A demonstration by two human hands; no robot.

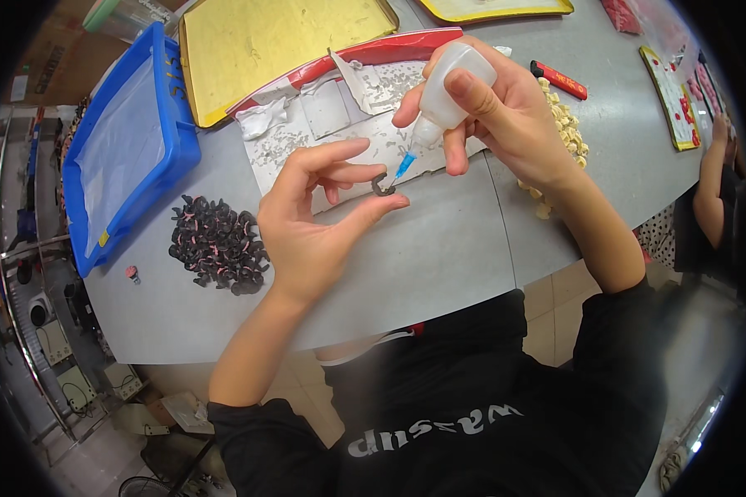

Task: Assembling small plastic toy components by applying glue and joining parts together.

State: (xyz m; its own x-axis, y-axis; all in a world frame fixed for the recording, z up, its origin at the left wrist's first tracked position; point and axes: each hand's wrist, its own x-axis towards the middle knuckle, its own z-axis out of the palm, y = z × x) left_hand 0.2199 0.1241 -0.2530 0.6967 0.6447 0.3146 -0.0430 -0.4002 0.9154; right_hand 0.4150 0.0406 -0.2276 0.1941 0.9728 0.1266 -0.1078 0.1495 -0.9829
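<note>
Between the thumb and a fingertip of my left hand (307,219) is a small dark curved piece (382,185). My right hand (514,124) is wrapped round a translucent squeeze bottle (457,87), tipped nozzle down. Its blue needle tip (404,166) points at the curved piece, with the thin end at or very near it. Beneath both hands lies a white sheet of card (365,149) strewn with small grey bits. Left of my left hand sits a heap of black pieces with pink parts (217,247).
A blue plastic tray (189,141) stands at the left, near a small pink piece (133,273). Yellow trays (282,41) lie at the back. Cream-coloured pieces (568,128) and a red pen-like tool (559,80) are at the right. Another person's arm (711,186) shows at far right.
</note>
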